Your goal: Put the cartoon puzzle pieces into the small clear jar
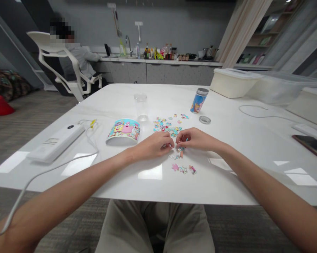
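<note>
Small jigsaw puzzle pieces (163, 125) lie scattered on the white table just beyond my hands. My left hand (158, 144) is closed, fingers curled and thumb tucked in; what it holds, if anything, is hidden. Close by on the right, my right hand (192, 138) pinches a puzzle piece (186, 139), of which a teal bit shows. Beneath the fingertips sits a small cluster of pieces (177, 154). Nearer to me lie a pink piece (175, 167) and a few others. A curved cartoon picture sheet (124, 130) stands left of my left hand.
Behind the pieces stand a clear jar (141, 108) and a cartoon-printed canister (199, 101), with a metal lid (205, 119) beside it. A white power strip (57, 142) and cable lie left. Storage boxes (233, 82) and a phone (311, 147) are right. Someone sits (81, 58) far left.
</note>
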Action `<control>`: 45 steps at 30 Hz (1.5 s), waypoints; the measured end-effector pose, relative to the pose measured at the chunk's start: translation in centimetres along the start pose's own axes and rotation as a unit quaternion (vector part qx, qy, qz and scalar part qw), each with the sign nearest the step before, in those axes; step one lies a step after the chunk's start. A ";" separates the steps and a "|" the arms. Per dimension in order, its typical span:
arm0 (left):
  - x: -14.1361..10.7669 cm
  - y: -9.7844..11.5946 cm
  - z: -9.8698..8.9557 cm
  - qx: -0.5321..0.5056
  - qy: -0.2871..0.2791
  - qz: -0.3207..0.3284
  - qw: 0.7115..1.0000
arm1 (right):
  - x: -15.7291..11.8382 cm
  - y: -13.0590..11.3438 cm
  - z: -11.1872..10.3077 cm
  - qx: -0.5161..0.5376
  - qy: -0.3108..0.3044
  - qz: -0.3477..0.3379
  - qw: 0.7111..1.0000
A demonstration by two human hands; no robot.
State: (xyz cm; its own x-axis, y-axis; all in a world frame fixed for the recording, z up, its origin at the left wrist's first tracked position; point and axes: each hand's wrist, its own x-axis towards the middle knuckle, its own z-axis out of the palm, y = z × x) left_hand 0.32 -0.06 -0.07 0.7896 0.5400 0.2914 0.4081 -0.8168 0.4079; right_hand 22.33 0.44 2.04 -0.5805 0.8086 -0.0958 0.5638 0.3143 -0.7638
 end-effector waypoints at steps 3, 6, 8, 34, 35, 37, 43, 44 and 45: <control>0.2 0.5 0.0 -0.024 0.019 -0.040 0.999 | 0.3 0.0 0.5 0.044 0.058 0.011 0.997; 0.4 0.9 -0.1 -0.059 0.040 -0.096 0.993 | 0.4 -0.5 1.3 0.104 0.100 0.018 0.989; 0.4 1.0 -0.3 -0.088 0.043 -0.119 0.988 | 0.4 -0.9 1.7 0.148 0.117 0.023 0.982; 0.4 0.6 -0.6 -0.177 0.076 -0.158 0.968 | 0.2 0.0 0.8 -0.032 0.062 -0.048 0.996; 0.5 0.6 -0.6 -0.178 0.079 -0.163 0.967 | 0.1 -0.2 0.9 -0.026 0.051 -0.044 0.997; 0.5 0.4 -0.6 -0.184 0.085 -0.169 0.965 | 0.0 -0.4 1.2 -0.037 0.046 -0.046 0.997; 0.4 -0.1 -0.6 -0.150 0.089 -0.166 0.971 | 0.0 -0.1 2.1 -0.127 0.042 -0.083 0.988; 0.4 -0.1 -0.7 -0.140 0.089 -0.169 0.972 | 0.0 -0.1 2.1 -0.124 0.043 -0.084 0.988; 0.4 -0.1 -0.8 -0.133 0.088 -0.176 0.971 | 0.0 -0.2 2.0 -0.113 0.043 -0.082 0.989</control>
State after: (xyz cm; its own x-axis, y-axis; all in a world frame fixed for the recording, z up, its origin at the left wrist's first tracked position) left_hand 0.23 0.40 0.66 0.5230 0.8214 0.2277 0.4865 -0.5070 0.7116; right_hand 21.06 -0.60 0.92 -0.6287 0.7735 0.0802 0.5885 0.5406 -0.6012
